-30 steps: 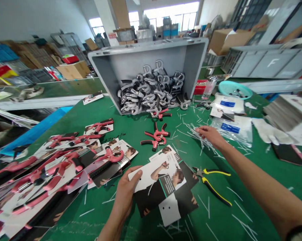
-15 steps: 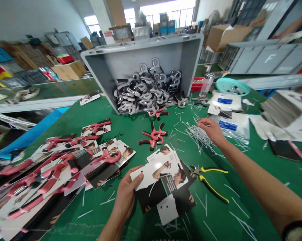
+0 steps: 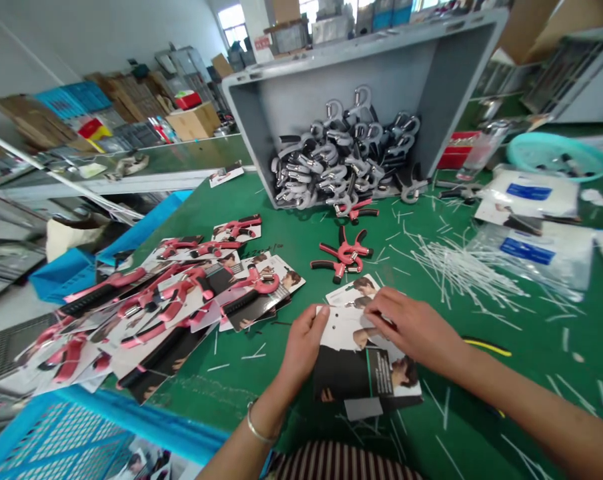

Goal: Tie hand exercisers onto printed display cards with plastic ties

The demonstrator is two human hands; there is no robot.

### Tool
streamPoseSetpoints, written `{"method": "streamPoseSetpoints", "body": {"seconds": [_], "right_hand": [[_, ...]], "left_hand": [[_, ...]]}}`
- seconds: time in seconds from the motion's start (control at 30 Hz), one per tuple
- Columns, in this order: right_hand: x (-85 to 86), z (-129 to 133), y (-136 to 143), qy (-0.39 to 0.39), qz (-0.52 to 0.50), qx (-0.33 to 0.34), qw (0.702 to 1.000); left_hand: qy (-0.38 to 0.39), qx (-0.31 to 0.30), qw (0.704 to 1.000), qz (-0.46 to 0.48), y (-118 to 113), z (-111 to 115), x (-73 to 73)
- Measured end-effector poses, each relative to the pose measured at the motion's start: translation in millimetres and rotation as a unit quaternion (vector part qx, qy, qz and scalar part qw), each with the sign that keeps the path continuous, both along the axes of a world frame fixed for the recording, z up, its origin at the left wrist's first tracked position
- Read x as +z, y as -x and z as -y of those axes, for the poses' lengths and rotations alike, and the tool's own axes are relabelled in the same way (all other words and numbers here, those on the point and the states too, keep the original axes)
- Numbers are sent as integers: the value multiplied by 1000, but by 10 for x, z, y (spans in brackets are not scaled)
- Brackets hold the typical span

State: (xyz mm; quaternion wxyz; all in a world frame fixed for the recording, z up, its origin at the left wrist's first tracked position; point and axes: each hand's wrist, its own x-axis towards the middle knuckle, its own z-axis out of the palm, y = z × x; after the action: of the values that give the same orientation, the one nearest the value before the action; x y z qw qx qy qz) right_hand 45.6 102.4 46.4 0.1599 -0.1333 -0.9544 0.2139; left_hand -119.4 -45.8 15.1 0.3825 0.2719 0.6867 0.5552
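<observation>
My left hand (image 3: 301, 347) pinches the left edge of a printed backing card (image 3: 344, 367), thumb on top beside two punched holes. Over the same card's upper part is my right hand (image 3: 414, 330), its thumb and fingertips pinched together; anything between them is too small to make out. More cards (image 3: 354, 293) lie beneath. Just beyond are red-and-black hand grips (image 3: 349, 255). White cable ties (image 3: 461, 267) lie in a loose heap to the right. Yellow-and-black cutting pliers (image 3: 489, 347) are mostly hidden under my right forearm.
A grey crate (image 3: 411, 41), tipped toward me, holds many grey hand grips (image 3: 326, 167). Red grips on cards (image 3: 181, 293) are piled at the left. Plastic bags (image 3: 536, 250) and a turquoise bowl (image 3: 556, 143) stand right. A blue basket (image 3: 76, 433) is below the table's left edge.
My right hand has moved left from the cable tie heap to the card. My left hand still holds the card, now turned straighter. The camera view has swung right and down.
</observation>
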Motion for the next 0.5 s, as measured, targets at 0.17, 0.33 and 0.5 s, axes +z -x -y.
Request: {"method": "streamPoseSetpoints", "body": {"seconds": [0.17, 0.33, 0.5], "right_hand": [[-35, 48, 65, -73, 30, -10, 997], [19, 146, 125, -141, 56, -10, 988], [51, 162, 300, -111, 39, 24, 993]], "left_hand": [[-1, -8, 999, -35, 23, 17, 9], [-3, -27, 997, -73, 1, -21, 12], [-54, -48, 984, -161, -30, -156, 120]]}}
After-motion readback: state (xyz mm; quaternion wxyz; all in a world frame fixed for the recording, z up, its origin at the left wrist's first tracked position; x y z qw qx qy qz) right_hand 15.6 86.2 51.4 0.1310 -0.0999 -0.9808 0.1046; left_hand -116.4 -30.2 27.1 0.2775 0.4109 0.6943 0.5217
